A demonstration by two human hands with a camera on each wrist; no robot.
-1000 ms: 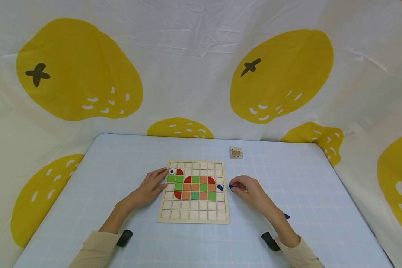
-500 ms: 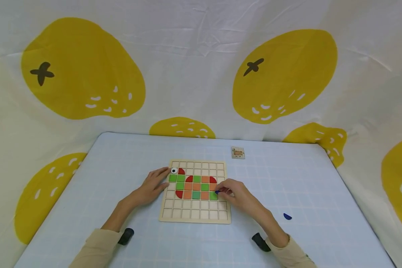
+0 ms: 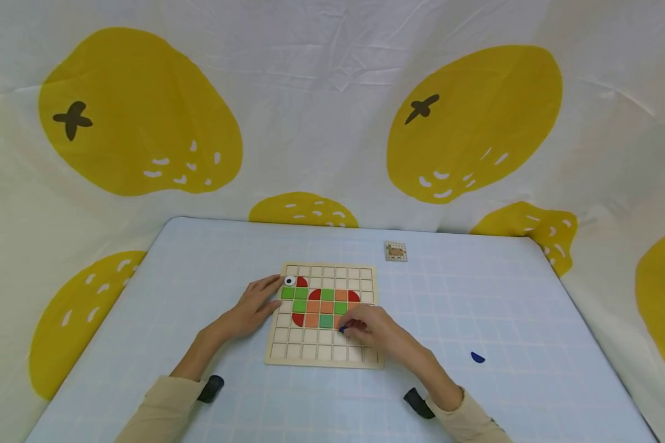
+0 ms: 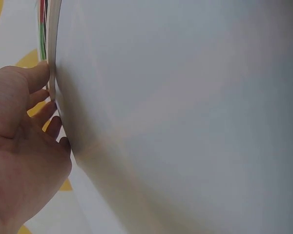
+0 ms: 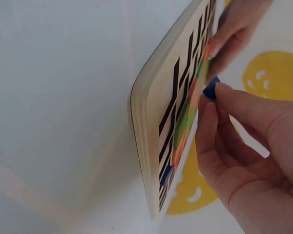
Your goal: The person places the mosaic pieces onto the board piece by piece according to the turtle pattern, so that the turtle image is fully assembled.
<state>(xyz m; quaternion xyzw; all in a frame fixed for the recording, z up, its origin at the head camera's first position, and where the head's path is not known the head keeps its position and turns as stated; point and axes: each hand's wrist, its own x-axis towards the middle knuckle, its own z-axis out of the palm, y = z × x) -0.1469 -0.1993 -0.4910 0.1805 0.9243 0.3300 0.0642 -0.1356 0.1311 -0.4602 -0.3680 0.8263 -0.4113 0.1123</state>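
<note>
A square wooden grid board (image 3: 273, 355) lies on the table, its middle filled with green, orange and red tiles and a round eye tile (image 3: 290, 281) near the upper left corner. Over the board's lower right part, my right hand (image 3: 378, 330) pinches a small blue piece (image 5: 212, 88) between thumb and fingertips. My left hand (image 3: 249, 309) rests with relaxed fingers against the board's left edge, the thumb (image 4: 39, 75) touching its side. In the right wrist view another blue piece (image 5: 166, 175) sits in a cell near the board's right side; the right hand covers it in the head view.
On the tablecloth right of the board lies a blue half-round piece (image 3: 478, 357). A small picture card (image 3: 396, 251) is behind the board to the right. A cloth with yellow fruit prints (image 3: 476, 123) hangs beyond the table.
My right hand has carried the blue piece leftward from beside the board to over its lower part. The left hand has stayed at the board's edge. The view has shifted slightly.
</note>
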